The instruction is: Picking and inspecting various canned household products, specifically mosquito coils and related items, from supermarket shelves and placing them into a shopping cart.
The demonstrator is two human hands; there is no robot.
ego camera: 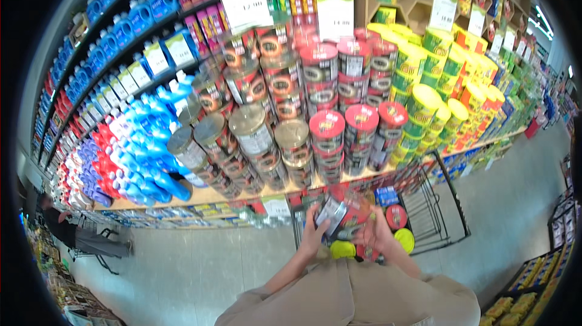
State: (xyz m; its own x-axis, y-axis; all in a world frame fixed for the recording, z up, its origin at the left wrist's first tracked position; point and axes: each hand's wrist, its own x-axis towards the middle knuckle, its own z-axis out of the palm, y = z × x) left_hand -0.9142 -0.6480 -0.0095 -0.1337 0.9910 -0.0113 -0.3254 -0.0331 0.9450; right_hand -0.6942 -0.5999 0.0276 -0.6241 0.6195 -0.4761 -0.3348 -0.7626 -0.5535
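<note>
In front of my body, my left hand [314, 231] grips a blurred plastic canister [338, 213] with red parts and a pale label. My right hand [378, 231] is at the canister's other side with its fingers curved; blur hides exactly how they touch it. Both hands are above a black wire shopping cart [439, 203]. Inside the cart are a red-lidded canister [396, 217], a canister with a yellow-green lid [404, 240], another yellow-lidded one [342, 249] and a blue package [386, 196].
A wooden display ledge [218, 198] bears stacked red-lidded canisters [327, 128], clear-lidded canisters [248, 121], yellow-lidded tubs [425, 98] and blue bottles [150, 162]. Price cards [335, 14] stand above. At the left, a person [68, 226] stands beside another cart [107, 260].
</note>
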